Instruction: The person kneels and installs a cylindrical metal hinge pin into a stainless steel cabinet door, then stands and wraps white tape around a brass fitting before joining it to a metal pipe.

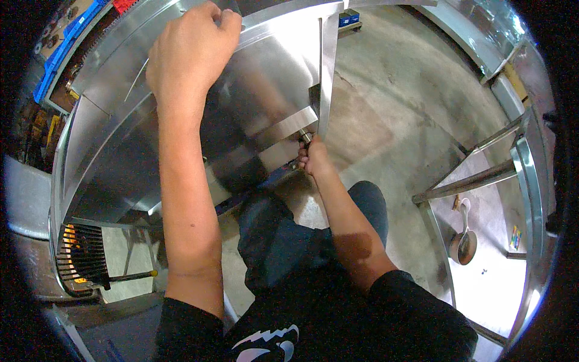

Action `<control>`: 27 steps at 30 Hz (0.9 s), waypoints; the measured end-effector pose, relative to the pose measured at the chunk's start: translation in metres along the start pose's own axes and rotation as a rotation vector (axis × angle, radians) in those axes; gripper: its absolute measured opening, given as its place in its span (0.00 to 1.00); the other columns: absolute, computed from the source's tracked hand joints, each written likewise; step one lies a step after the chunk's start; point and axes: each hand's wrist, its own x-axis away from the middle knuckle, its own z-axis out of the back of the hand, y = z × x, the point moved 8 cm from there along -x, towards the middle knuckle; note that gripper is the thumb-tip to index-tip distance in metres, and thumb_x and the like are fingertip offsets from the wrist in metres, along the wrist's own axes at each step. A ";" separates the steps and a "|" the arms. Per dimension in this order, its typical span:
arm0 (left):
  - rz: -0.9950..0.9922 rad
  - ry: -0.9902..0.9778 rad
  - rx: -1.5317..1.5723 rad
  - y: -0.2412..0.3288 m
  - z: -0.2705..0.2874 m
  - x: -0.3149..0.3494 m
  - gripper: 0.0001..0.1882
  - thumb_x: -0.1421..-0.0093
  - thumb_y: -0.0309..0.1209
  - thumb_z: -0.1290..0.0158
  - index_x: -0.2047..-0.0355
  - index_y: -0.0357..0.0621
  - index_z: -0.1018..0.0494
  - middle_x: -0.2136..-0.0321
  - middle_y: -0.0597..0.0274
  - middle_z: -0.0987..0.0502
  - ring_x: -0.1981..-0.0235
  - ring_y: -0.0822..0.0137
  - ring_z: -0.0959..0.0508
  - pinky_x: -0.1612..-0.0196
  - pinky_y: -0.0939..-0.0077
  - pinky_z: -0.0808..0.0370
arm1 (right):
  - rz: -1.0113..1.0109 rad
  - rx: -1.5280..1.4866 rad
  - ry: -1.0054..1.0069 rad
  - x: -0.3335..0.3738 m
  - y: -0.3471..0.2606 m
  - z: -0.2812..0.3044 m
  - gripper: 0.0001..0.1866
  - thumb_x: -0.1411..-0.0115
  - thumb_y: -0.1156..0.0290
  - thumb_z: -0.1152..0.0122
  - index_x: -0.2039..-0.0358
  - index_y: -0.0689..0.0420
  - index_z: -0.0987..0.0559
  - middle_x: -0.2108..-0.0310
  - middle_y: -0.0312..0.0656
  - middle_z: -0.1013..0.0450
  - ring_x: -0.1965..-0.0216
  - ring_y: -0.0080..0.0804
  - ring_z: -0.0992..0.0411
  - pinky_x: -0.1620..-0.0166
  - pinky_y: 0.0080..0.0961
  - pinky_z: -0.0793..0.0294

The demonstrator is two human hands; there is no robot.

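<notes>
1. The right hand (313, 158) has its fingers wrapped round a short metal cylinder (306, 137), at the lower side of a steel bar (289, 125) that stands out from a broad, shiny steel panel (241, 90).
2. That cylinder sits near the panel's upright steel edge (327, 66), low down and ahead of the knees; whether it is fixed to the bar or merely pressed against it, I cannot tell.
3. The left hand (196, 48) is up by the panel's top rim (283, 21), its fingers curled in; whether they grip the rim or anything else is hidden.
4. For good control, keep the right wrist in line with the cylinder, so any push or twist runs straight along it — a slanted pull would load it sideways.
5. A firm, braced left arm would help steady the body while the right works low; thin sheet rims can be sharp, so bare skin is best kept off them.
6. Beside all this lies the concrete floor (386, 90); a steel frame (467, 181) stands well apart at the right, with a round pan-like thing (463, 248) within its outline.
</notes>
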 end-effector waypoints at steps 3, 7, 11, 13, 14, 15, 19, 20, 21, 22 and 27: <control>0.000 0.027 0.001 0.001 0.003 0.003 0.25 0.40 0.51 0.55 0.54 0.52 0.20 0.58 0.45 0.18 0.53 0.41 0.21 0.49 0.51 0.24 | 0.632 0.780 0.452 0.041 -0.049 0.007 0.29 0.30 0.47 0.59 0.61 0.62 0.22 0.74 0.53 0.24 0.72 0.51 0.25 0.68 0.47 0.28; -0.004 0.029 0.010 0.002 0.005 0.005 0.25 0.40 0.51 0.55 0.54 0.51 0.20 0.58 0.45 0.19 0.53 0.41 0.21 0.49 0.50 0.24 | 0.820 1.286 0.509 0.066 -0.053 -0.011 0.28 0.29 0.49 0.58 0.58 0.64 0.22 0.65 0.63 0.23 0.61 0.62 0.23 0.60 0.55 0.26; -0.017 0.042 -0.041 0.002 0.005 0.003 0.24 0.40 0.50 0.55 0.54 0.51 0.20 0.58 0.44 0.19 0.54 0.40 0.21 0.49 0.49 0.25 | 0.687 1.186 0.558 0.052 -0.048 -0.011 0.28 0.29 0.47 0.59 0.60 0.62 0.23 0.70 0.56 0.22 0.69 0.58 0.23 0.64 0.51 0.25; -0.010 0.037 -0.046 0.001 0.002 0.002 0.24 0.40 0.50 0.55 0.54 0.51 0.20 0.58 0.44 0.19 0.54 0.39 0.21 0.49 0.49 0.25 | 0.556 0.599 0.377 0.030 -0.037 -0.006 0.28 0.30 0.47 0.59 0.59 0.61 0.23 0.70 0.55 0.22 0.69 0.58 0.23 0.64 0.51 0.25; -0.006 0.031 -0.050 -0.001 0.001 0.001 0.23 0.40 0.49 0.55 0.54 0.51 0.20 0.58 0.44 0.19 0.54 0.39 0.21 0.49 0.49 0.25 | 0.321 0.283 0.207 0.013 -0.020 -0.005 0.28 0.30 0.46 0.59 0.59 0.61 0.23 0.70 0.55 0.22 0.69 0.58 0.23 0.64 0.51 0.25; -0.038 0.043 -0.037 0.000 0.002 0.001 0.23 0.40 0.49 0.54 0.54 0.51 0.20 0.58 0.44 0.19 0.54 0.39 0.21 0.49 0.49 0.25 | 0.077 0.019 0.059 0.003 -0.002 -0.009 0.28 0.30 0.46 0.59 0.59 0.61 0.23 0.70 0.55 0.22 0.69 0.58 0.23 0.64 0.51 0.25; -0.066 0.062 -0.011 0.003 0.002 0.000 0.24 0.40 0.49 0.54 0.54 0.51 0.20 0.58 0.45 0.19 0.54 0.40 0.21 0.49 0.49 0.24 | 0.102 0.045 -0.005 -0.002 -0.002 -0.001 0.29 0.31 0.45 0.58 0.58 0.60 0.22 0.69 0.54 0.21 0.69 0.58 0.23 0.63 0.51 0.25; -0.044 0.062 -0.026 0.002 0.003 0.001 0.24 0.40 0.49 0.54 0.54 0.51 0.20 0.58 0.46 0.18 0.54 0.40 0.21 0.49 0.49 0.24 | 0.394 0.308 0.116 0.008 -0.022 0.004 0.29 0.31 0.45 0.58 0.57 0.59 0.22 0.69 0.53 0.21 0.69 0.58 0.23 0.63 0.51 0.25; -0.028 0.044 -0.027 0.001 0.003 0.002 0.24 0.40 0.50 0.54 0.54 0.51 0.20 0.58 0.46 0.18 0.54 0.40 0.21 0.49 0.49 0.24 | 0.745 0.629 0.303 0.029 -0.044 0.002 0.29 0.31 0.44 0.58 0.57 0.59 0.22 0.69 0.53 0.21 0.69 0.58 0.23 0.63 0.50 0.25; -0.010 0.027 -0.028 0.001 0.003 0.003 0.24 0.40 0.50 0.54 0.54 0.51 0.20 0.58 0.46 0.18 0.54 0.40 0.21 0.49 0.50 0.24 | 0.866 0.756 0.406 0.042 -0.050 0.001 0.29 0.31 0.44 0.58 0.57 0.59 0.22 0.69 0.53 0.21 0.69 0.58 0.23 0.63 0.50 0.25; -0.005 0.032 -0.028 0.003 0.006 0.004 0.24 0.41 0.50 0.55 0.54 0.51 0.20 0.57 0.45 0.19 0.53 0.40 0.21 0.49 0.50 0.24 | 0.788 1.248 0.449 0.056 -0.055 -0.003 0.29 0.32 0.45 0.55 0.55 0.62 0.23 0.71 0.62 0.23 0.65 0.65 0.24 0.61 0.55 0.27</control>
